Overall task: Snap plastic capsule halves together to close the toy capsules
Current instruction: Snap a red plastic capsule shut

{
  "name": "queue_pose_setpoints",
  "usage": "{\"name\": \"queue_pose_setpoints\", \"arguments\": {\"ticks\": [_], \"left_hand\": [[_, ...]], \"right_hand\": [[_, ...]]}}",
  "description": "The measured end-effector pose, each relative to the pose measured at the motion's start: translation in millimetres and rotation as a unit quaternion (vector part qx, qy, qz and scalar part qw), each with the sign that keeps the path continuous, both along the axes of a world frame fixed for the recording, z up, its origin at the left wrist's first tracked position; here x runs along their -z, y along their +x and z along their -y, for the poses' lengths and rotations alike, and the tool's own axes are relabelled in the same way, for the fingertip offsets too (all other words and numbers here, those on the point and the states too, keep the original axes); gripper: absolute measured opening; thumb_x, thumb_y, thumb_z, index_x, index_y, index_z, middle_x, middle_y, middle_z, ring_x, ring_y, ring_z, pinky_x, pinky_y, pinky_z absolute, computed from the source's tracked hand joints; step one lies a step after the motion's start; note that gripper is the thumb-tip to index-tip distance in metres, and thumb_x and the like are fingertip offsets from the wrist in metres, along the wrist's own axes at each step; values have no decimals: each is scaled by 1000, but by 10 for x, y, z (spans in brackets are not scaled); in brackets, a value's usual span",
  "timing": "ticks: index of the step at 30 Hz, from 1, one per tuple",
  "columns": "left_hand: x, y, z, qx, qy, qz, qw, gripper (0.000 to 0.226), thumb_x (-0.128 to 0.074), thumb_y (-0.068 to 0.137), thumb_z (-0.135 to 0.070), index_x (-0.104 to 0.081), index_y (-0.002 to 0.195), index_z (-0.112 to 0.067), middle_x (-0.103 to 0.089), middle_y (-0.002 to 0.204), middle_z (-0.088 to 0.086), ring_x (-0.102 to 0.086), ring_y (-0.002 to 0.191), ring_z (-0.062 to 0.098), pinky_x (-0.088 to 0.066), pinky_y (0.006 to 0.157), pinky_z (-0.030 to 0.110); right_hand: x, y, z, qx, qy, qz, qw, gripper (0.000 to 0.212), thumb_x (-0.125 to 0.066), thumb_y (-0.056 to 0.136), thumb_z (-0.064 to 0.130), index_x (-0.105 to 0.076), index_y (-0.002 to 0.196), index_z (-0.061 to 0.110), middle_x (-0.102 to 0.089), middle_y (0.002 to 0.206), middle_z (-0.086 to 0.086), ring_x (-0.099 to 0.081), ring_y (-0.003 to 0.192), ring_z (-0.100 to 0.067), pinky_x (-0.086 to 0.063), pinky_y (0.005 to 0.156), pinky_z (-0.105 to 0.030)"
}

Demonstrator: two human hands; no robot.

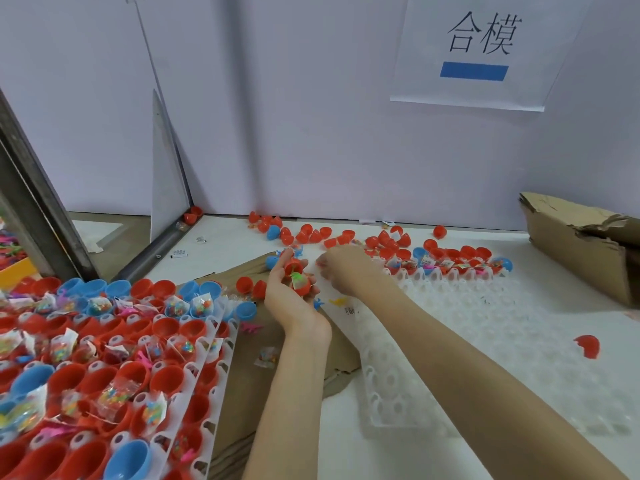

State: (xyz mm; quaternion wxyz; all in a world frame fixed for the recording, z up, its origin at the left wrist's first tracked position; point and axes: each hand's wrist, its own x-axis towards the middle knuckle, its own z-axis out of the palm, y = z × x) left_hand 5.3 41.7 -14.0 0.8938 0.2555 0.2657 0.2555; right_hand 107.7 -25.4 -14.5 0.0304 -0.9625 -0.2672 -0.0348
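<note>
Fingers (pixel 277 271) of left hand (pixel 291 289) cup red capsule half (pixel 297 277) w/ toy.

Left hand (pixel 289 289) palm-up, fingers curled; right hand (pixel 341 268) palm-down, blurred.

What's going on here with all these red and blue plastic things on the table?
A person is assembling toy capsules. The left hand cradles a red capsule half with a small packet of toys in it, not yet capped. The right hand reaches over the white tray toward the loose red and blue halves scattered along the wall; whether its fingers hold anything cannot be told. To the left, trays of filled open halves wait for closing.
</note>
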Motion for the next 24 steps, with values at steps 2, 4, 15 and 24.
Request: {"name": "queue_pose_setpoints", "arguments": {"ticks": [2,4,15,24], "left_hand": [[-6,-11,5,14,4,5,1000,31,-50,102,-16,-80,111,-16,-69,84,3,-46,53,11,-41,53,22],[-17,-22,16,32,11,21,999,32,-48,105,-17,-79,114,-16,-70,86,4,-45,54,10,-42,54,22],[-136,-66,276,187,94,44,977,21,-63,99,-14,-81,111,-14,-71,113,14,-68,88,22,-61,69,30],[-140,-119,501,277,313,74,905,34,-48,106,-3,-77,117,-16,-77,107,7,-75,97,25,-64,84,40]], "right_hand": [[21,-40,-32,8,1,49,999,32,-58,92,-4,-70,117,13,-68,113,-7,-64,97,-22,-52,88,-30],[24,-78,-22,4,48,93,994,30,-59,94,-3,-71,116,13,-67,113,-6,-62,102,-23,-49,91,-32],[-330,-875,810,80,543,-39,835,20,-65,98,16,-76,115,17,-75,96,13,-70,85,-7,-59,85,-24],[-150,-1107,1162,29,535,53,843,20,-69,95,10,-72,112,22,-72,99,14,-68,92,1,-54,80,-12]]}}
